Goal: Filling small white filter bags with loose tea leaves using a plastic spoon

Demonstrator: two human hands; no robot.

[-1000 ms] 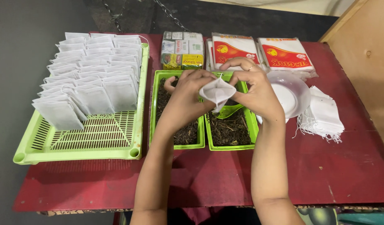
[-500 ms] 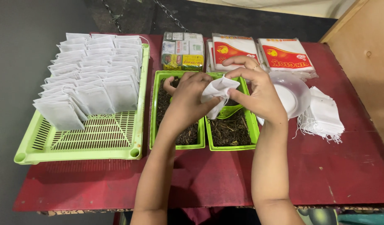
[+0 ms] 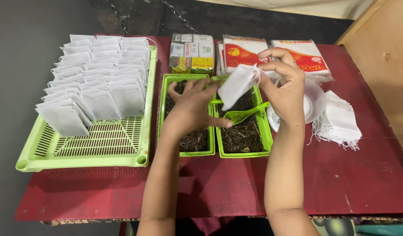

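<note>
- At the far left, a light green slotted tray (image 3: 92,146) sits on the red table (image 3: 236,188), its far part filled with rows of white filled tea bags (image 3: 96,83) standing on edge.
- Right of it, 2 narrow green trays of dark loose tea lie side by side: the left tea tray (image 3: 163,118) and the right tea tray (image 3: 266,131).
- The left hand (image 3: 190,109) hovers over the left tea tray, fingers spread and released, gripping nothing; its fingertips are just beside the bag.
- A green plastic spoon (image 3: 243,115) lies in the right tea tray.
- The white tea bag (image 3: 236,85) hangs tilted above the right tea tray, pinched at its top right corner by the right hand (image 3: 287,85), thumb and fingers closed on it.
- Far side: a box-shaped pack (image 3: 192,53) and 2 red-and-white packets (image 3: 271,52).
- Right: a white dish (image 3: 315,105) behind the right hand, then a pile of empty white bags (image 3: 339,120).
</note>
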